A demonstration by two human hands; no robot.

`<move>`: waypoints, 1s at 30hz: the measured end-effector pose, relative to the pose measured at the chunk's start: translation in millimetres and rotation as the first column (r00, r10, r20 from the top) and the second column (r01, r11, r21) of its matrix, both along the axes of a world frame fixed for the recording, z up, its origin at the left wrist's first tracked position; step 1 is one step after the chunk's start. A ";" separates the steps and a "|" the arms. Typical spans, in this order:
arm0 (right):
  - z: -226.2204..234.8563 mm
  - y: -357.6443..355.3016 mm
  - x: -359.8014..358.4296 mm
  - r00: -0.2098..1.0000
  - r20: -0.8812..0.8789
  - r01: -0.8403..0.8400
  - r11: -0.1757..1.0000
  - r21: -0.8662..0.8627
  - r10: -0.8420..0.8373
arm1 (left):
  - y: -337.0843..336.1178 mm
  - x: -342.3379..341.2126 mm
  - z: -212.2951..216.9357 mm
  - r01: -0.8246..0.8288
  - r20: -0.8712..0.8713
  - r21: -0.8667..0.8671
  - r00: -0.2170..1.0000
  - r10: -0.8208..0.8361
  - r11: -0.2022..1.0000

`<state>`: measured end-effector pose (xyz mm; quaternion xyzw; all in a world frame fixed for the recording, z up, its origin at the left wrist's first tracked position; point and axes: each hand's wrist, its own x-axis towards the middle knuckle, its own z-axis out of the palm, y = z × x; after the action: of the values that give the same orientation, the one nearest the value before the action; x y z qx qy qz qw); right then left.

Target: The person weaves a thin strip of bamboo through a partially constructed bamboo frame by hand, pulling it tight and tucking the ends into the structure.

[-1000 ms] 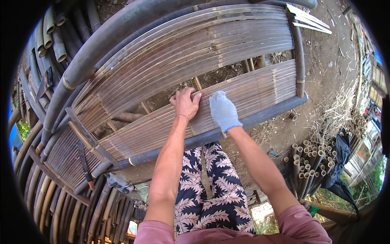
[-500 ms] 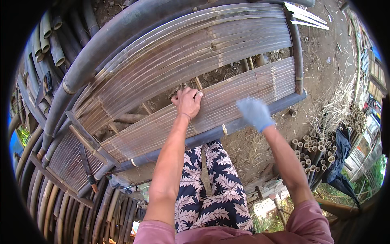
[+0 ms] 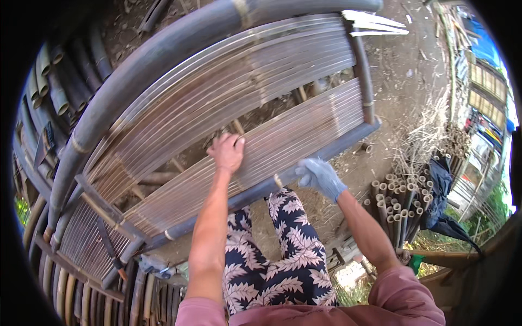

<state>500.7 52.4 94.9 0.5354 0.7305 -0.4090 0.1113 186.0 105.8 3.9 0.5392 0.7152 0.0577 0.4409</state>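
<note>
Head view of a bamboo piece under a person's two hands. The bare left hand [image 3: 227, 152] lies at the far edge of the near panel of narrow brown slats [image 3: 299, 136], fingers reaching over the gap that parts it from the far brown slatted panel [image 3: 217, 98]. The right hand in a pale blue-grey glove [image 3: 319, 176], fingers partly curled, is beside the straight dark front pole [image 3: 348, 142]; contact is unclear. A thick curved dark pole [image 3: 136, 68] borders the far side. Thin white strips [image 3: 378, 24] project at upper right; cut bamboo tubes [image 3: 399, 204] stand clustered at right.
</note>
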 end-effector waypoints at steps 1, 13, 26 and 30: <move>11.0 -17.7 20.5 0.990 0.129 0.080 0.983 -0.165 -0.059 | 1.5 -6.3 0.1 0.006 -0.015 -0.017 1.000 -0.006 1.000; 7.2 133.4 155.6 0.827 0.433 0.072 0.832 0.550 -0.358 | 33.9 104.3 68.3 0.183 -0.120 0.317 0.981 -0.152 0.931; 167.5 172.3 229.5 0.509 -0.034 0.852 0.509 -0.124 -0.860 | 102.6 230.1 50.5 0.040 0.186 0.290 0.978 -0.098 0.956; 88.6 229.4 249.9 0.805 -0.234 0.548 0.532 0.645 -0.546 | 103.5 191.3 26.9 -0.162 -0.089 0.275 0.977 0.193 0.948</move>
<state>750.6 281.8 183.5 0.7372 0.6234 -0.1238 -0.2294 377.3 209.3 30.8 0.5295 0.7706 0.1618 0.3158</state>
